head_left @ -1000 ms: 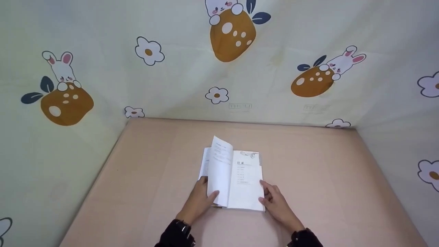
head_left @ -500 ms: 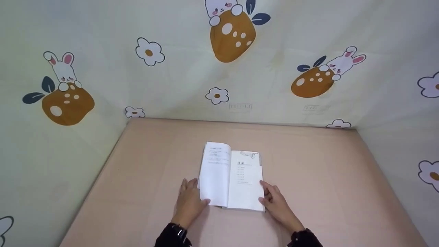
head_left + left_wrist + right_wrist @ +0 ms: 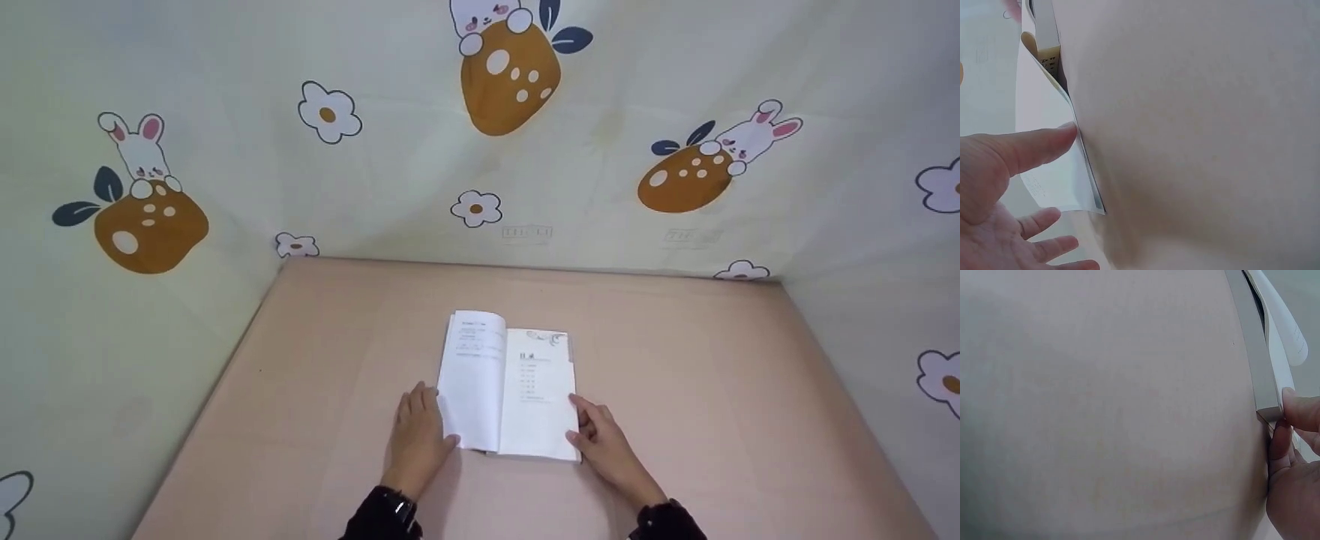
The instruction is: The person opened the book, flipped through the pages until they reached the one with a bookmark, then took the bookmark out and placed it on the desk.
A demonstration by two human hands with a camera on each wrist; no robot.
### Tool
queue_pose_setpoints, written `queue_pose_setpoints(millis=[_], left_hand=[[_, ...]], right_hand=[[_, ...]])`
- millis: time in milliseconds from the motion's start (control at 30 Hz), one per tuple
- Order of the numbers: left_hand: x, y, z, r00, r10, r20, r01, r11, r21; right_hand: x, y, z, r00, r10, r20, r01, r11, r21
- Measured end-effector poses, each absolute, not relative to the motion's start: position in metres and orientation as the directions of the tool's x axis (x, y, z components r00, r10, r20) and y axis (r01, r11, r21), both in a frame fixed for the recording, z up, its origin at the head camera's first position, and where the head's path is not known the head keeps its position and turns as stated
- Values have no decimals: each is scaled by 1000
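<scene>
An open book (image 3: 536,420) lies on the table, its right page carrying a few short lines of print and a curled ornament at the top. The left page (image 3: 472,397) bulges up near the spine. My left hand (image 3: 420,439) is at that page's outer edge. In the left wrist view the thumb (image 3: 1044,147) touches the bottom edge of the page, and the other fingers are spread and fairly straight. At the right edge, my right hand (image 3: 607,442) pinches the book's thick right side. The right wrist view shows the thumb (image 3: 1300,410) on top and a finger against the side.
A pinkish-beige cloth (image 3: 337,337) covers the table. Pale fabric walls (image 3: 390,165) printed with rabbits, fruit and flowers rise at the back and both sides. Dark sleeves (image 3: 382,516) cover the wrists.
The left page, raised a second ago, has come down to the left over the page beneath. My left hand moved left and its fingers came out from behind the page. The right hand stayed put.
</scene>
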State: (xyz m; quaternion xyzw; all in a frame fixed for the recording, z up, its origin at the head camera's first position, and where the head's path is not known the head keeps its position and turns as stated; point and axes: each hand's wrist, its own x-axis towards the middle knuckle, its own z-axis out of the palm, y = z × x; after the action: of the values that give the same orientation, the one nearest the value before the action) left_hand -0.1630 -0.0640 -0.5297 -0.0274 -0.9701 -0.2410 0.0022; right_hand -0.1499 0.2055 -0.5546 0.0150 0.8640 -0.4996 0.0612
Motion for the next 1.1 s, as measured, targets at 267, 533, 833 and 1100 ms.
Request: queue_pose_setpoints(millis=[267, 533, 833, 1100], left_hand=[[-163, -52, -530, -953, 285, 106, 303, 859, 413], [-161, -38, -538, -851, 513, 111, 524, 818, 238], [-160, -21, -531, -887, 461, -32, 428, 844, 323], [-161, -1, -528, -908, 418, 13, 409, 881, 238]], right_hand=[[-150, 206, -553, -991, -36, -128, 94, 496, -864], [-150, 206, -556, -991, -28, -131, 99, 506, -857], [-149, 205, -554, -990, -35, -138, 103, 492, -865], [-150, 205, -553, -990, -27, -137, 106, 494, -863]])
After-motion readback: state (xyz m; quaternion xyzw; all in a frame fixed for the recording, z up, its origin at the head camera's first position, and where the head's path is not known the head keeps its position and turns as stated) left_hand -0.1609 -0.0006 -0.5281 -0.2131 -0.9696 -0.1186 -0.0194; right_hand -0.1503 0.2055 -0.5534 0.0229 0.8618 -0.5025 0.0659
